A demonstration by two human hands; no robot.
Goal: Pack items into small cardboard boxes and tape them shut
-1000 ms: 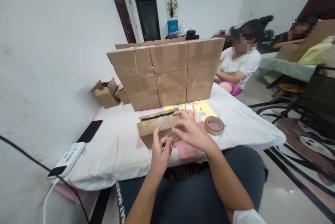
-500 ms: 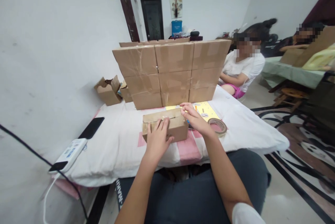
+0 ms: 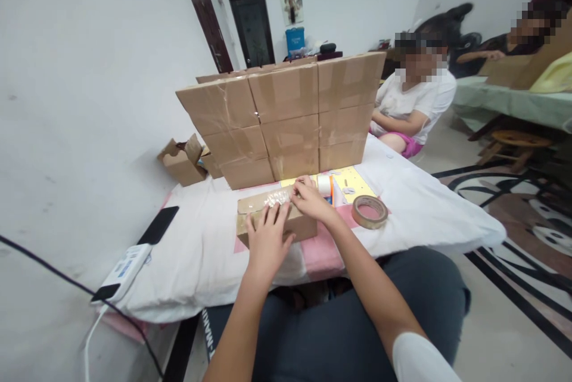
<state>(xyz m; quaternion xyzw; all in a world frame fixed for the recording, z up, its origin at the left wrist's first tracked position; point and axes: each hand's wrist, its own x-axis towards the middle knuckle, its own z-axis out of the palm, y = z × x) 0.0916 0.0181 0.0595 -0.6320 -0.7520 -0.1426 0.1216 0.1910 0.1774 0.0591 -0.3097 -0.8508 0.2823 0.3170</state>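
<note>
On the cloth in front of me lies a small closed cardboard box (image 3: 306, 229). My left hand (image 3: 269, 239) rests on its front upper edge with the fingers spread. A crinkled, shiny strip of clear tape (image 3: 276, 197) lies along the box top. My right hand (image 3: 313, 200) is at the right end of this strip, thumb and fingers pinched together where the tape meets them. To the right of the box is a roll of tape (image 3: 356, 211), flat on the cloth. A white and orange item (image 3: 325, 186) stands partly hidden behind my right hand.
A wall of stacked, taped cardboard boxes (image 3: 292, 117) stands behind the small box. Open boxes (image 3: 183, 161) sit at the back left. A black phone (image 3: 158, 224) and a power strip (image 3: 123, 269) lie along the left edge. A person (image 3: 413, 96) sits at the right.
My right hand has moved left along the box top, and its fingers have drawn together. More shiny tape shows there now. My left hand stays on the box. The view has shifted slightly.
</note>
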